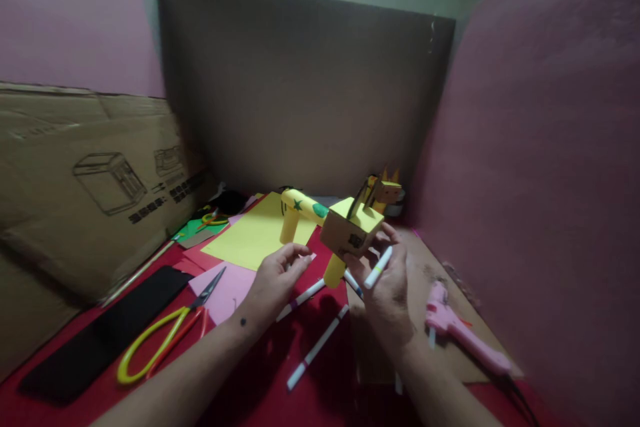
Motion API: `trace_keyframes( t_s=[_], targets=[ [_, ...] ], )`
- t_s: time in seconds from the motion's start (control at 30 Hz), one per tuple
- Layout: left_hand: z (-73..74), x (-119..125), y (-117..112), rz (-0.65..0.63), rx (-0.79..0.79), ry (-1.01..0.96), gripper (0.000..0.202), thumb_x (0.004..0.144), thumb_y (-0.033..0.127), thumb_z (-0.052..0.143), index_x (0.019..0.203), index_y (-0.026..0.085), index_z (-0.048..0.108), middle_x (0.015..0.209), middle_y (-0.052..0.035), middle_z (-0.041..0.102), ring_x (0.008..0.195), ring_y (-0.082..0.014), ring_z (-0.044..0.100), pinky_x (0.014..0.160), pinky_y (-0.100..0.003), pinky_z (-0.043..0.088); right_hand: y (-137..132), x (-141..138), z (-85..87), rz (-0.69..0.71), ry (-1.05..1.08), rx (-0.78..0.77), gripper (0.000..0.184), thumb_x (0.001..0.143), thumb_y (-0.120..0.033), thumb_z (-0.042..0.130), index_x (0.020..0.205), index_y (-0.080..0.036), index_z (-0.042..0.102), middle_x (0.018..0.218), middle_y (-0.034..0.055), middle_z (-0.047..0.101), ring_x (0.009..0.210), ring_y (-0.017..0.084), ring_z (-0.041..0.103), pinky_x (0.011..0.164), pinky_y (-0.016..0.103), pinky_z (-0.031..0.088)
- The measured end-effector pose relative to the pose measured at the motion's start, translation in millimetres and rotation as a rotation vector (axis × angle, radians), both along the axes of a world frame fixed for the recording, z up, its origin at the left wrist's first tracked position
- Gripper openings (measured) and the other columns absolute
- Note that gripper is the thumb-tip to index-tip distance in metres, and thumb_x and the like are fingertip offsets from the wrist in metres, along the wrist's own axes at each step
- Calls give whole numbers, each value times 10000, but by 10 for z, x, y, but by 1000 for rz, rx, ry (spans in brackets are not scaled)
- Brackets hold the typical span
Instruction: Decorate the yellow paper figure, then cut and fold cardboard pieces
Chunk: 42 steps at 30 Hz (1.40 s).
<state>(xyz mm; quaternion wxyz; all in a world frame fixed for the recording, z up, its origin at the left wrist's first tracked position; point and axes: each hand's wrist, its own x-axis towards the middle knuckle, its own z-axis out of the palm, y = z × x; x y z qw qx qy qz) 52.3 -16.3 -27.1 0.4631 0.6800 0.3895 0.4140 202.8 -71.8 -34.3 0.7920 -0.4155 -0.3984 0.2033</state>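
A paper animal figure is held up in the middle, with a cardboard box [345,233] at its near end and a yellow paper tube [306,207] with green spots and a star. My right hand [385,270] grips the box from the right and below. A white marker [379,267] with a yellow band is tucked in the same hand. Left of the box, my left hand [283,277] has its thumb and fingers pinched together; something small and pale shows at the tips, too unclear to name. A yellow paper leg [334,271] hangs below the box.
Yellow-handled scissors [173,330] and a black phone-like slab [105,333] lie at left. White markers [317,348] are on the red surface. A pink glue gun [463,327] rests on cardboard at right. Another cardboard animal [387,192] stands behind, near yellow paper [245,233].
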Motion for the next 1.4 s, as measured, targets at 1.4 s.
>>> trace_keyframes(
  t_s=[1.4],
  targets=[
    [-292, -79, 276, -148, 10, 159, 282, 822, 454, 519, 820, 198, 636, 743, -15, 623, 733, -212, 576, 681, -298, 415, 901, 777, -65, -373, -254, -155, 818, 572, -263, 757, 1292, -176, 377, 1233, 149, 557, 971, 215, 631, 909, 376, 497]
  ],
)
